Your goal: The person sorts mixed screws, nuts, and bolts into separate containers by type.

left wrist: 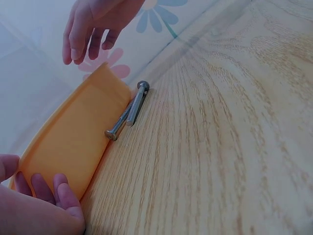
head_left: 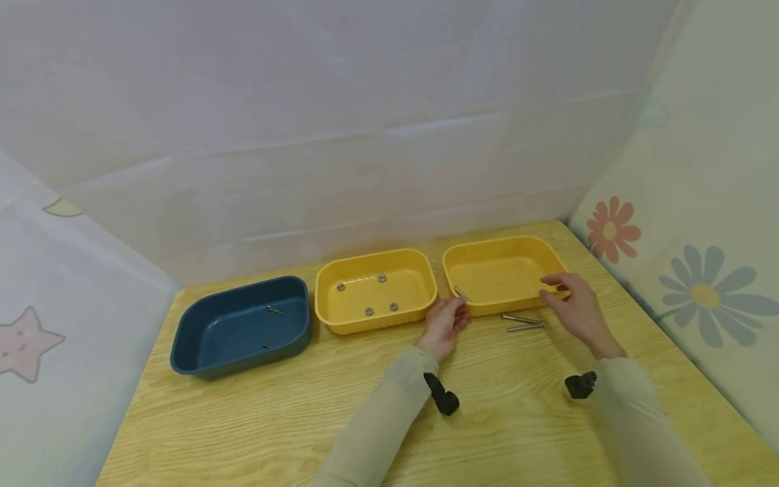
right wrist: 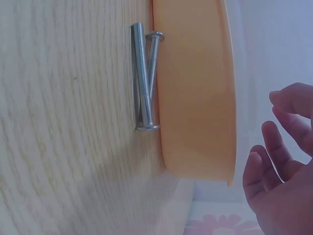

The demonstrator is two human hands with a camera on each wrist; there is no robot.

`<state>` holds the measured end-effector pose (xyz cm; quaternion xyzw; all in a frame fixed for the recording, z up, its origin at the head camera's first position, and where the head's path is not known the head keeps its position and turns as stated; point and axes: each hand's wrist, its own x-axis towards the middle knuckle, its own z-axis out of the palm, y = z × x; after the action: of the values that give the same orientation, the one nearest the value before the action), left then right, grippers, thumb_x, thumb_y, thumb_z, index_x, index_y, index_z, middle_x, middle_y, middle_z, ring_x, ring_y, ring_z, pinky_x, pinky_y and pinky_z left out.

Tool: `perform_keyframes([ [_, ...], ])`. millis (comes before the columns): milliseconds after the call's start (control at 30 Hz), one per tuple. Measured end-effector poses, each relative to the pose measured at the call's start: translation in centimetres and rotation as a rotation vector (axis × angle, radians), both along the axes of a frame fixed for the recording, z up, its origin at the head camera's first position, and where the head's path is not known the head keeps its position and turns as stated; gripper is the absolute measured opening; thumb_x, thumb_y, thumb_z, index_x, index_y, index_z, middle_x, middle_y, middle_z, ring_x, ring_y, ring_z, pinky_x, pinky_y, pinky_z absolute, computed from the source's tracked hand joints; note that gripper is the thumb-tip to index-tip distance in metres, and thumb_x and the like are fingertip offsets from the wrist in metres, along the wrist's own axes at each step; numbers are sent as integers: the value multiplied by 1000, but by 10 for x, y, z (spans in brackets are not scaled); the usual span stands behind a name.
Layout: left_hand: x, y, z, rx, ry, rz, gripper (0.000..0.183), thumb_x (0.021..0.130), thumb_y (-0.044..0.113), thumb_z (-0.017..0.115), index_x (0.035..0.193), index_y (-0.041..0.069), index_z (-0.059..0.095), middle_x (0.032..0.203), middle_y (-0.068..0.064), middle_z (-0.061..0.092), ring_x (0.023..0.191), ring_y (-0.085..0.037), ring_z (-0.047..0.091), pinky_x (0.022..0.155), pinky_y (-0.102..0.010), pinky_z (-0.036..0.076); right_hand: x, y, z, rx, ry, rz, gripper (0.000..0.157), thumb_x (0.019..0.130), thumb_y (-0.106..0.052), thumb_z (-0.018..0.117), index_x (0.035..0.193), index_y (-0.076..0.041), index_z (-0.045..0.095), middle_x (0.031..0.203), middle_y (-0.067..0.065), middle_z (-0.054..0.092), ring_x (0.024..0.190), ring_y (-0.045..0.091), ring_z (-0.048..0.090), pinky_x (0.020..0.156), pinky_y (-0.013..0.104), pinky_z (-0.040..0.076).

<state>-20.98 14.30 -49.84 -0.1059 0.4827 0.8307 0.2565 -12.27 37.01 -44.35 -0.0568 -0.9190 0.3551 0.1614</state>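
Note:
My left hand [head_left: 445, 327] is at the front left corner of the right-hand yellow tray [head_left: 487, 309], its fingertips pinching a metal bolt [head_left: 462, 294] that points up over the rim. The left wrist view shows thumb and fingers [left wrist: 41, 188] at the tray wall, with that bolt hidden. Above the same tray's front right corner hovers my right hand [head_left: 575, 308], fingers loosely bent and holding nothing. Two long silver bolts [right wrist: 144, 83] lie on the table against the tray's front wall, one partly across the other, heads at opposite ends.
A middle yellow tray [head_left: 374, 323] contains several nuts [head_left: 382, 278]. On the left, a dark blue tray [head_left: 243, 365] has a few small screws [head_left: 274, 309] inside. Fabric walls stand behind and at both sides of the wooden table [head_left: 274, 412].

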Motion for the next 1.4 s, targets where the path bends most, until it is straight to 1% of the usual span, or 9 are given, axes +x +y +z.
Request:
perform_keyframes([
  [133,1,-1,2,0,1,4,3,89,11,65,88,10,62,76,2,59,71,-12,59,73,-25,49,5,5,0,-35,-37,-20,34,99,-26,55,121,1,58,120,20,54,100,25,49,74,12,37],
  [267,1,-1,3,2,-10,10,7,88,9,64,85,13,60,75,2,59,71,-12,60,73,-25,49,9,10,-2,-57,-58,-33,36,99,-30,54,120,-1,59,117,17,57,95,9,47,74,14,38],
  [400,1,0,3,1,-13,8,5,88,8,65,88,11,60,75,1,60,71,-12,60,74,-25,50,13,15,-6,-68,-76,-40,38,99,-31,55,119,0,59,115,17,59,88,-4,45,73,10,39],
  [533,0,-1,2,2,-11,2,5,89,8,64,93,9,62,76,2,59,71,-11,60,74,-25,50,17,17,-10,-67,-83,-39,35,98,-30,56,117,0,61,112,17,61,86,-5,46,72,7,39],
  [667,1,-1,2,2,-6,-5,5,89,9,64,94,9,62,76,2,59,71,-11,59,74,-25,49,20,20,-15,-55,-101,-35,34,98,-29,56,115,-1,62,107,16,63,84,-5,46,71,9,41],
  [800,1,-1,2,-1,2,-6,4,90,9,63,94,8,62,76,1,59,71,-12,59,74,-24,49,20,21,-21,-54,-139,-22,33,99,-29,55,114,0,63,104,14,63,83,-3,48,68,15,43],
  [933,2,-2,2,-2,7,-13,4,90,10,63,93,9,62,77,1,58,73,-12,59,74,-24,49,19,21,-25,-52,-182,3,31,99,-26,55,113,0,63,104,14,64,85,3,50,69,19,44],
  [1233,2,-2,0,-10,11,-21,6,89,11,64,87,13,59,77,1,58,73,-12,59,73,-24,48,17,17,-36,-29,-201,53,24,96,-19,59,109,1,65,110,19,62,100,31,55,83,39,45],
  [1400,2,-1,0,-3,17,-14,7,90,11,64,85,13,59,76,1,59,72,-12,59,72,-23,49,16,17,-43,7,-201,108,23,92,-12,63,110,2,66,111,20,63,103,34,56,87,46,47],
])
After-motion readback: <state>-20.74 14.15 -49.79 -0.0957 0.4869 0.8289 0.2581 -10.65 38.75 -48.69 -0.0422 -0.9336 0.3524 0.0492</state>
